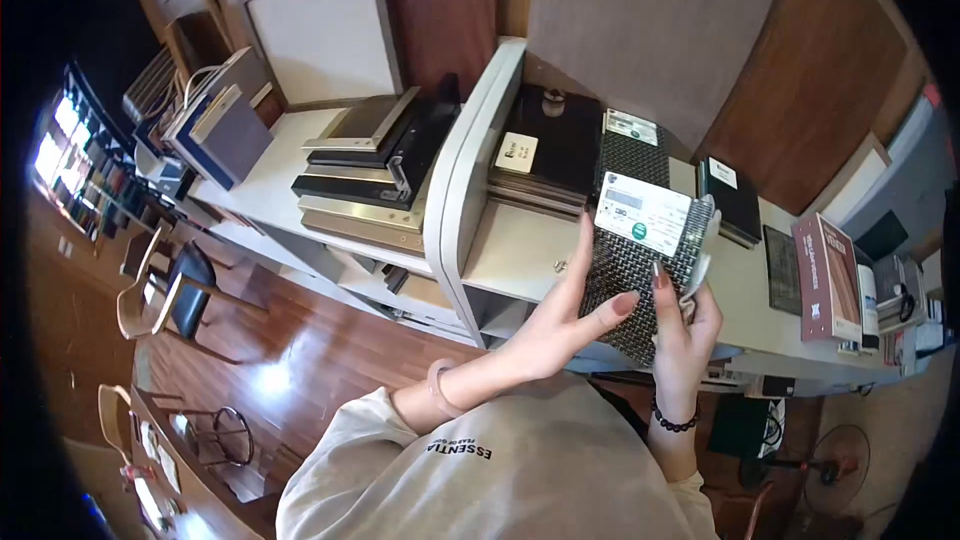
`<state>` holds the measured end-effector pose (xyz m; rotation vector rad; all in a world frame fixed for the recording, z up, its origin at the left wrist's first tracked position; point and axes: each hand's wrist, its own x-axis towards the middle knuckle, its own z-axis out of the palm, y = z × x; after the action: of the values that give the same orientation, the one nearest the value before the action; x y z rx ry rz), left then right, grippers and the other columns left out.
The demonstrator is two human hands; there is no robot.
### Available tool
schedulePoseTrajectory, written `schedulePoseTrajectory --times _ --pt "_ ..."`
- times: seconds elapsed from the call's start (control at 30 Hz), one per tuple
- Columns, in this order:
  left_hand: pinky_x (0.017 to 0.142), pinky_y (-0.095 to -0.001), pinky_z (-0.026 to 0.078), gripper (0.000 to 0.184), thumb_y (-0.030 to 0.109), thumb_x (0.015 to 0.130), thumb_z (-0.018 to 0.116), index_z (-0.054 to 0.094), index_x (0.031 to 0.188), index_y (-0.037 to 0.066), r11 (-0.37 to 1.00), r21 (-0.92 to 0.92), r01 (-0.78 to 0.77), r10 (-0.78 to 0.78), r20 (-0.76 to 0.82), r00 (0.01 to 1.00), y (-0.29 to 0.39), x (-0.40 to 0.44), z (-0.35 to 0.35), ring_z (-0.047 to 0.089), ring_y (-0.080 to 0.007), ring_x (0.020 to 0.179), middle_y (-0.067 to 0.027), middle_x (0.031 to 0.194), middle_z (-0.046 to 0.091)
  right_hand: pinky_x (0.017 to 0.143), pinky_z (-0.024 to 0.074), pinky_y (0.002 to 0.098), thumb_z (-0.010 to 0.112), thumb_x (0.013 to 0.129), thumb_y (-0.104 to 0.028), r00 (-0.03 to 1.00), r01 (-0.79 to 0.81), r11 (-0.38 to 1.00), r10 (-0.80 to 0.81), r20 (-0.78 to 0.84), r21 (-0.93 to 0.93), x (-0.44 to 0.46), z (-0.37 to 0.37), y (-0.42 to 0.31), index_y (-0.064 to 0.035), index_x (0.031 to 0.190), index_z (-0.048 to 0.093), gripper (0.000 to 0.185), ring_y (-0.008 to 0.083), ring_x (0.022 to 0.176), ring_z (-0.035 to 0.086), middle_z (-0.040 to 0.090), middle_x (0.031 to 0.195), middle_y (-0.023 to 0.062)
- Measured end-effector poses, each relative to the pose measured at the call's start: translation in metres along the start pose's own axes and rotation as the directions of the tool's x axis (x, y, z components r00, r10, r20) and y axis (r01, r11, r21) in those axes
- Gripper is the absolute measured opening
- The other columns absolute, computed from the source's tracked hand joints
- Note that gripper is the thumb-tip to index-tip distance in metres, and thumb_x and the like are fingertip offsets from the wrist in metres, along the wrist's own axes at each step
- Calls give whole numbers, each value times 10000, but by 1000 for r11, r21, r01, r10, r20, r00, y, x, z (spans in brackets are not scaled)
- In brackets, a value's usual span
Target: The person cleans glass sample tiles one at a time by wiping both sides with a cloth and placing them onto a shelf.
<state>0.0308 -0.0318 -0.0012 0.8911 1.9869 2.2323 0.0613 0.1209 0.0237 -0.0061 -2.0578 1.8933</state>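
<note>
A stack of dark woven sample sheets (625,290) with a white label (643,212) on top is held up in front of the body. My left hand (565,315) grips its left side, thumb on the front. On the right edge, my right hand (685,325) holds the same stack, its thumb over the front and its fingers partly hidden behind. Beyond the stack, another woven sample with a label (632,128) lies on the counter, beside a pile of dark boards (550,145) with a white tag.
A white divider (470,140) splits the counter. Left of it are stacked frame samples (370,170) and upright binders (225,135). On the right stand a dark labelled book stack (730,200) and a reddish box (828,280). Chairs and a fan are lower down.
</note>
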Motion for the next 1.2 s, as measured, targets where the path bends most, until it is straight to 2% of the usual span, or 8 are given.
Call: schedulePoseTrajectory --times 0.17,0.27,0.4,0.7,0.83,0.97,1.1,1.2 --pt "1069 -378 350 899 324 922 623 13 1521 47 936 -340 96 -111 -25 993 5 19 24 362 -321 1329 -230 1496 249 828 465 319 775 764 -147 937 337 881 -280 207 -332 -20 9 -18 8 1107 629 404 272 978 603 617 1112 169" --pt "1064 -398 381 832 426 915 598 155 1513 52 243 -921 304 -183 265 947 -2 20 19 375 -324 1336 -229 1479 307 919 457 377 815 712 -176 856 493 797 -371 361 -350 -25 -3 -23 -33 1079 668 421 355 1112 554 599 1161 185" --pt "1065 -412 399 824 583 904 505 264 1485 51 -36 -913 406 -30 407 913 1 39 32 390 -328 1335 -203 1469 355 1017 425 454 788 732 -175 633 752 566 -476 611 -338 -15 -20 -21 -84 1061 704 351 416 1252 467 565 1269 166" --pt "1114 -401 350 719 579 955 389 323 1469 80 378 -922 77 -255 -24 967 1 45 72 410 -294 1329 -143 1482 367 1036 435 463 688 789 -62 700 712 501 -567 435 -492 41 -53 -8 -122 1119 702 336 390 1282 463 549 1338 122" --pt "1137 -401 311 619 489 996 369 343 1459 79 -60 -927 370 -161 375 913 -2 57 80 403 -265 1338 -146 1472 379 1032 428 439 650 783 19 530 799 576 -536 657 -174 27 -72 -5 -38 1105 697 330 392 1254 499 569 1308 167" --pt "1120 -405 333 774 624 932 343 296 1471 70 255 -937 238 -375 131 918 -21 41 96 422 -289 1320 -159 1472 372 1000 461 423 634 762 55 672 739 568 -593 442 -362 64 -69 -2 -39 1098 701 355 382 1228 526 583 1287 170" --pt "1108 -408 349 893 725 885 323 261 1481 63 505 -850 149 -448 -110 887 -28 32 97 436 -306 1306 -169 1471 367 986 472 402 630 752 72 669 683 684 -446 595 -255 65 -102 7 -30 1089 701 359 358 1215 545 599 1268 164" --pt "1085 -438 375 936 764 862 287 228 1491 74 -71 -991 113 -208 126 970 -17 30 84 447 -347 1288 -195 1478 343 993 457 389 620 805 39 812 456 868 -313 493 -199 61 -161 13 -23 1109 691 318 322 1192 566 613 1247 153"
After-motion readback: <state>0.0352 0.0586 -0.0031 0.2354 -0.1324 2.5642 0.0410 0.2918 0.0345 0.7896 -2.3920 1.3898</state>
